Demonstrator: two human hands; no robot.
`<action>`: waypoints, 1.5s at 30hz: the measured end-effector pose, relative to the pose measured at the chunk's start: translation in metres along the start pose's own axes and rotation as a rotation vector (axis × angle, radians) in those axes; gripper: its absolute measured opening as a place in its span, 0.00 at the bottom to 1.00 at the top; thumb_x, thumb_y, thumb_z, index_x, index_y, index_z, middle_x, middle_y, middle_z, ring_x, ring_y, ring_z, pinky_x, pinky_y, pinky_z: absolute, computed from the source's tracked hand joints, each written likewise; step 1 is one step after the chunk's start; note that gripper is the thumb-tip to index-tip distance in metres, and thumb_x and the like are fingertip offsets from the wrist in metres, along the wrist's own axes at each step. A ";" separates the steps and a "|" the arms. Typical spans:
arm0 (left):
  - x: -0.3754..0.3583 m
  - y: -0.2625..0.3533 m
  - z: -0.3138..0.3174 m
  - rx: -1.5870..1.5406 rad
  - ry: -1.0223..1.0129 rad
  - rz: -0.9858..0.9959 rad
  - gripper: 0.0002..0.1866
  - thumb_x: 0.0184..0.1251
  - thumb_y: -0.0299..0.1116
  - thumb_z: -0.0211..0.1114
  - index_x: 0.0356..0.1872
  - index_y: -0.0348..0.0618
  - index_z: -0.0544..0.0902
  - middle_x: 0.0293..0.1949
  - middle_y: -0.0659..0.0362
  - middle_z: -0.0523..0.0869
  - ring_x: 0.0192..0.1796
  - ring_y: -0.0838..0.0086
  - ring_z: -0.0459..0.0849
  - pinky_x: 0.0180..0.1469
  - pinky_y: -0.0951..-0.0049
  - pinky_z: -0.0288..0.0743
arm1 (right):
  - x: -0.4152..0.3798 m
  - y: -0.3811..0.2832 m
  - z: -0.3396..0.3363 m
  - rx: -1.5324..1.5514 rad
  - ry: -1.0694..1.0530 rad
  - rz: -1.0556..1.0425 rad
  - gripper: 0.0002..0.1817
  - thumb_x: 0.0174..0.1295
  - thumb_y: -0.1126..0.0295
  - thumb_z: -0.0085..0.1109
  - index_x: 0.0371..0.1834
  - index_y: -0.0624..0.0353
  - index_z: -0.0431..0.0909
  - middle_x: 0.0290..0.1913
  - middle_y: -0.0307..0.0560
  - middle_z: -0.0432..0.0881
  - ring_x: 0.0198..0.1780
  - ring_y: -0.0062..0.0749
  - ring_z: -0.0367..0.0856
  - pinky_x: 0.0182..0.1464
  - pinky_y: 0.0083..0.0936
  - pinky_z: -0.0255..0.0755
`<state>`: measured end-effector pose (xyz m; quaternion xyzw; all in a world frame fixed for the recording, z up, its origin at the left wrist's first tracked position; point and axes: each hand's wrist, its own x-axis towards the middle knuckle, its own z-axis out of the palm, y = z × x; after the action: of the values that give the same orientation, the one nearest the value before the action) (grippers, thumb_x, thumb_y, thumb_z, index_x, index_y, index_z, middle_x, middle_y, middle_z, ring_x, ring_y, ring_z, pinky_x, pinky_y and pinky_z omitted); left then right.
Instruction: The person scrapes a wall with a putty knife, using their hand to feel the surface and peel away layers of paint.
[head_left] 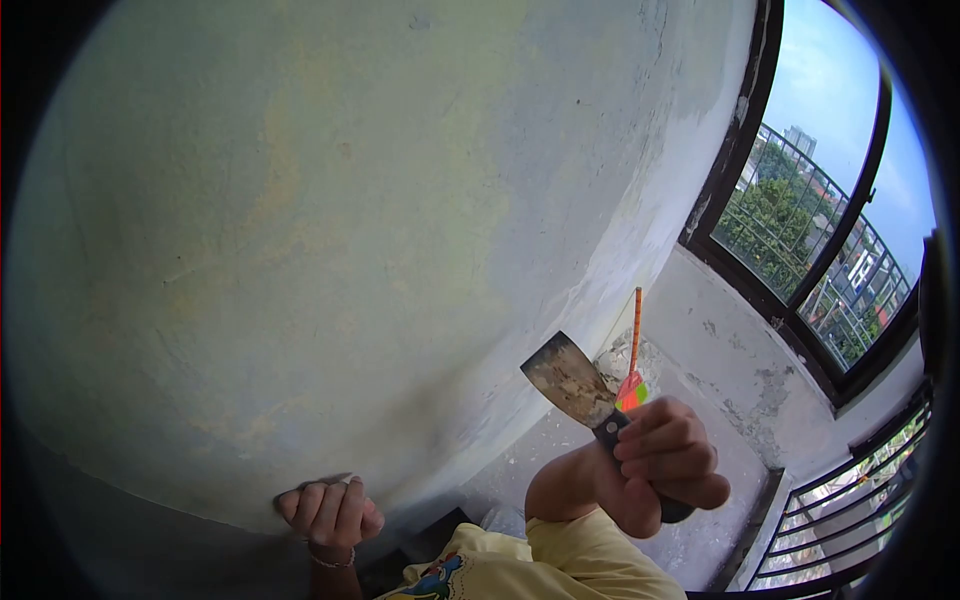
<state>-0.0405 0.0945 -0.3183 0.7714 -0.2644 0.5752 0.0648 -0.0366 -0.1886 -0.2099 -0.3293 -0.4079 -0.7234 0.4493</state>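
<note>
A putty knife (572, 382) with a wide, stained metal blade and a dark handle is in my right hand (660, 465), the fingers wrapped round the handle. Its blade points up and to the left, in front of the wall. My left hand (330, 510) is at the lower edge of the painted wall (330, 250), its fingers curled and pressed together; what they hold, if anything, is hidden. The wall is pale green and grey, with patchy stains, and cracks and flaking paint towards the right.
A dark-framed window (800, 300) is at the upper right, with trees and buildings outside. Below it is a peeling grey wall (720, 330). An orange stick (636, 330) stands in the corner behind the knife. Black metal railings (840, 510) are at the lower right.
</note>
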 end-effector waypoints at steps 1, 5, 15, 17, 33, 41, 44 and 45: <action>-0.001 -0.001 -0.001 -0.003 -0.002 0.003 0.13 0.58 0.38 0.54 0.22 0.46 0.84 0.18 0.66 0.80 0.22 0.75 0.74 0.36 0.68 0.59 | 0.001 -0.010 0.002 0.160 0.116 -0.048 0.12 0.37 0.78 0.53 0.20 0.53 0.58 0.14 0.38 0.67 0.13 0.23 0.63 0.17 0.18 0.57; 0.000 0.000 -0.001 -0.022 0.011 0.021 0.15 0.64 0.36 0.51 0.24 0.43 0.83 0.18 0.63 0.79 0.22 0.72 0.72 0.37 0.66 0.58 | -0.022 0.019 0.012 -0.056 -0.222 0.268 0.16 0.38 0.87 0.56 0.23 0.55 0.60 0.14 0.39 0.65 0.14 0.29 0.65 0.18 0.26 0.60; -0.001 -0.002 -0.001 0.018 -0.020 0.013 0.16 0.64 0.37 0.51 0.24 0.43 0.84 0.18 0.65 0.80 0.22 0.73 0.72 0.37 0.67 0.58 | -0.051 0.047 0.011 -0.274 -0.188 0.452 0.09 0.35 0.79 0.50 0.20 0.57 0.62 0.15 0.45 0.67 0.15 0.27 0.62 0.21 0.21 0.54; 0.000 -0.004 0.001 0.008 0.045 0.041 0.14 0.56 0.37 0.53 0.20 0.46 0.84 0.16 0.66 0.79 0.20 0.76 0.72 0.34 0.68 0.56 | -0.034 0.035 -0.006 -0.073 -0.054 0.381 0.11 0.32 0.83 0.52 0.19 0.58 0.62 0.14 0.43 0.68 0.14 0.27 0.63 0.20 0.21 0.52; -0.002 0.002 -0.002 0.041 -0.012 -0.007 0.14 0.56 0.37 0.52 0.21 0.45 0.84 0.18 0.66 0.80 0.22 0.76 0.73 0.35 0.68 0.57 | -0.025 0.026 -0.003 0.037 0.054 0.231 0.11 0.33 0.80 0.52 0.20 0.56 0.62 0.15 0.43 0.70 0.13 0.27 0.64 0.17 0.21 0.57; 0.001 0.001 0.001 0.053 0.006 0.007 0.13 0.57 0.37 0.52 0.22 0.46 0.83 0.18 0.66 0.80 0.22 0.75 0.73 0.35 0.67 0.57 | 0.002 -0.005 -0.003 -0.073 0.018 0.115 0.12 0.41 0.76 0.54 0.23 0.52 0.59 0.16 0.36 0.62 0.18 0.21 0.61 0.23 0.18 0.59; 0.005 0.001 -0.003 0.058 -0.046 0.024 0.13 0.58 0.37 0.52 0.21 0.47 0.82 0.18 0.66 0.80 0.22 0.76 0.73 0.35 0.68 0.57 | -0.021 0.008 0.015 0.017 0.011 0.146 0.11 0.38 0.78 0.52 0.23 0.53 0.61 0.16 0.38 0.65 0.17 0.24 0.62 0.22 0.19 0.58; 0.004 0.001 -0.006 0.053 -0.054 0.030 0.13 0.58 0.37 0.52 0.21 0.47 0.82 0.18 0.66 0.80 0.22 0.76 0.73 0.35 0.68 0.57 | -0.031 0.019 0.019 -0.009 -0.064 0.306 0.11 0.37 0.79 0.51 0.23 0.55 0.62 0.16 0.40 0.67 0.16 0.25 0.62 0.20 0.20 0.58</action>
<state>-0.0452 0.0951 -0.3124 0.7839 -0.2625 0.5620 0.0285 -0.0052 -0.1649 -0.2215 -0.4125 -0.3639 -0.6376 0.5393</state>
